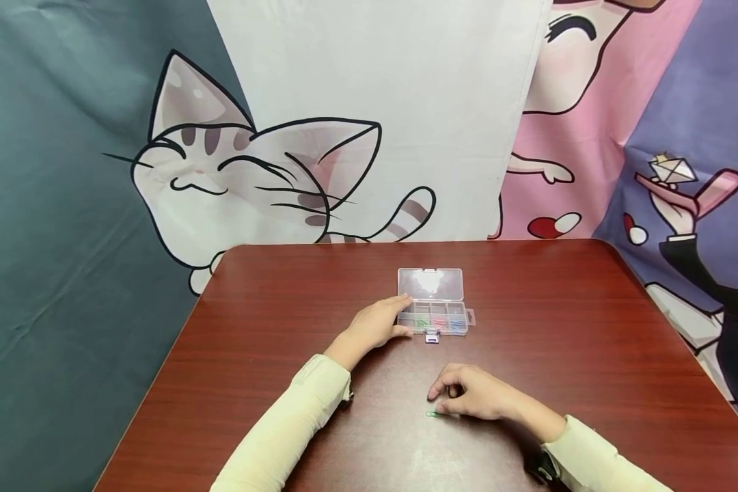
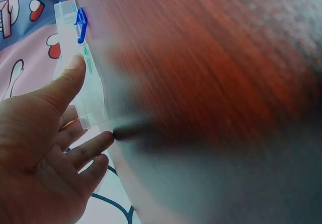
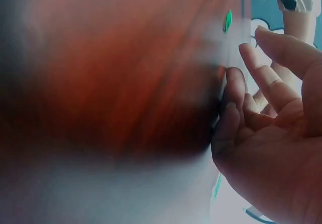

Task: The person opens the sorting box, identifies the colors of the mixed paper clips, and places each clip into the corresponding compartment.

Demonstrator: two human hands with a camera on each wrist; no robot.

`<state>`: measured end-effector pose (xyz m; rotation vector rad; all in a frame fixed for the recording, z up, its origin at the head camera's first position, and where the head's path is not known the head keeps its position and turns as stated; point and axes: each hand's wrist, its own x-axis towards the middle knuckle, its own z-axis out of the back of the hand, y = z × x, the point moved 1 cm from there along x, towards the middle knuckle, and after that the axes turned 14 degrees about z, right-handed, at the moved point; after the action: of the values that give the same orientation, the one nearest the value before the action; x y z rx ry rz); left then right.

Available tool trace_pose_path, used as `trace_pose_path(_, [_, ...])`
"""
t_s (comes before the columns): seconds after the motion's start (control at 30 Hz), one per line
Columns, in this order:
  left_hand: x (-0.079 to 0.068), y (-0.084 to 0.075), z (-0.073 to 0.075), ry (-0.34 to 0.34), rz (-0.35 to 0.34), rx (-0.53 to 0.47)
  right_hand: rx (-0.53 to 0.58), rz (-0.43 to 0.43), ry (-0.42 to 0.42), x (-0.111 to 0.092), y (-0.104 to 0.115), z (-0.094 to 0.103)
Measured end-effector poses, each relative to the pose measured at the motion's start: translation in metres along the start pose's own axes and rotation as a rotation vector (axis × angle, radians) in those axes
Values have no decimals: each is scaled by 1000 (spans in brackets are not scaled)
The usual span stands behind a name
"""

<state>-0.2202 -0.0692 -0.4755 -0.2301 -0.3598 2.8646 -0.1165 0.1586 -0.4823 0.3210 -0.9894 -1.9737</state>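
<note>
A clear plastic compartment box lies on the table with its lid raised at the back. Small green, pink and blue pieces fill parts of its front row. My left hand holds the box's left end, thumb along the front wall and fingers farther back, as the left wrist view also shows. Closer to me, a green paper clip lies on the wood, just left of my right thumb. Over it hovers my right hand, fingers bent loosely and a gap between thumb and index; nothing is held there.
The brown table has rounded back corners. Behind it hangs cartoon-printed cloth. A blue latch sticks out from the box's front, and a clear hang tab from its right side.
</note>
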Motion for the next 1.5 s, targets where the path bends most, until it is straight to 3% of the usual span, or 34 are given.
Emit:
trace_pose_path(0.43, [0,1,0,-5,-7,8,-172,-4,-53,1,10,-17])
trace_pose_path(0.8, [0,-1,0,10,1,-2,-244,-37,-20,3,16,-18])
trace_pose_path(1.27, [1,0,0,2,-7,4,15,-127,-66,5,11,-13])
trace_pose_path(1.5, [1,0,0,-1,-7,4,-51,-108,-105,7,9,-7])
